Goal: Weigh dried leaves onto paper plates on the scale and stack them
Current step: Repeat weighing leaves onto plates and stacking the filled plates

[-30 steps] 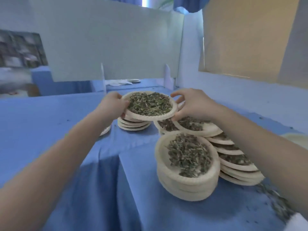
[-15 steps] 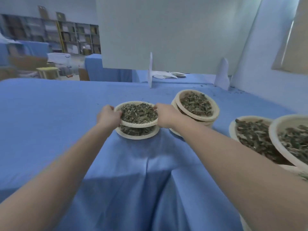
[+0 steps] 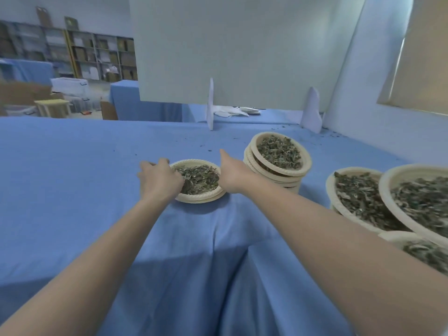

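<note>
From the head view, the plate of leaves (image 3: pixel 197 180) is sitting on a short stack on the blue bench (image 3: pixel 72 166), between both hands. The left hand (image 3: pixel 160 181) is curling over its near-left rim, grip hidden, so I cannot tell. The right hand (image 3: pixel 230 177) is lying beside the right rim, fingers straight.

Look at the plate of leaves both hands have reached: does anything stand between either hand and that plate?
Nothing visible does. The left hand lies over the near-left rim of the top plate of dried leaves, and the right hand is at its right rim.
</note>
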`<state>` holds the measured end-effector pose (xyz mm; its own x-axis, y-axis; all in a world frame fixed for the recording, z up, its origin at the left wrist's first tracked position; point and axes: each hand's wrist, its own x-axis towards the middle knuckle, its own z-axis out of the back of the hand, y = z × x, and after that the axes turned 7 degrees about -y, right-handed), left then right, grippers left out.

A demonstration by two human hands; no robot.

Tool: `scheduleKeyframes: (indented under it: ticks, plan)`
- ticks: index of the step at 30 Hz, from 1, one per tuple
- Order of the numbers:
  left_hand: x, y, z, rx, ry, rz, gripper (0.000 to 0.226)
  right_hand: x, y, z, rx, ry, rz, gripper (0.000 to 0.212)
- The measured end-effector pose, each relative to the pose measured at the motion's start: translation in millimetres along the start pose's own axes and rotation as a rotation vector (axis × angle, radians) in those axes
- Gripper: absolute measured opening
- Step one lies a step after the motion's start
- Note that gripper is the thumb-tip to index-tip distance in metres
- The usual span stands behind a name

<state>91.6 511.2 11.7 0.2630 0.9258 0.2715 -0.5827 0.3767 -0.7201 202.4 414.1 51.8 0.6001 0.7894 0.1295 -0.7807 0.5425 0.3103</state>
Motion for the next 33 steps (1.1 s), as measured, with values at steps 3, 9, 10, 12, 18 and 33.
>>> scheduleKeyframes:
  ticks: [3, 9, 10, 12, 18, 33]
  plan:
    - [-31, -37, 17, -0.068, 0.068, -0.070, 0.043, -26, 9, 31, 0.010, -0.037, 0.044, 0.068]
    - [-100, -121, 46, -0.166, 0.180, -0.337, 0.041, -103, -6, 105, 0.030, -0.132, 0.104, 0.059]
    - [-112, -136, 50, -0.173, 0.193, -0.359, 0.042, -116, -15, 120, 0.019, -0.157, 0.093, 0.058]
    - [-136, -168, 55, -0.194, 0.221, -0.418, 0.042, -142, -37, 149, 0.009, -0.207, 0.052, 0.056]
    - [-243, -286, 32, -0.242, 0.303, -0.741, 0.042, -239, -142, 229, -0.034, -0.349, -0.104, 0.047]
    - [-455, -396, -130, 0.126, 0.764, -0.998, 0.018, -431, -398, 243, -0.191, -0.236, -0.844, 0.017]
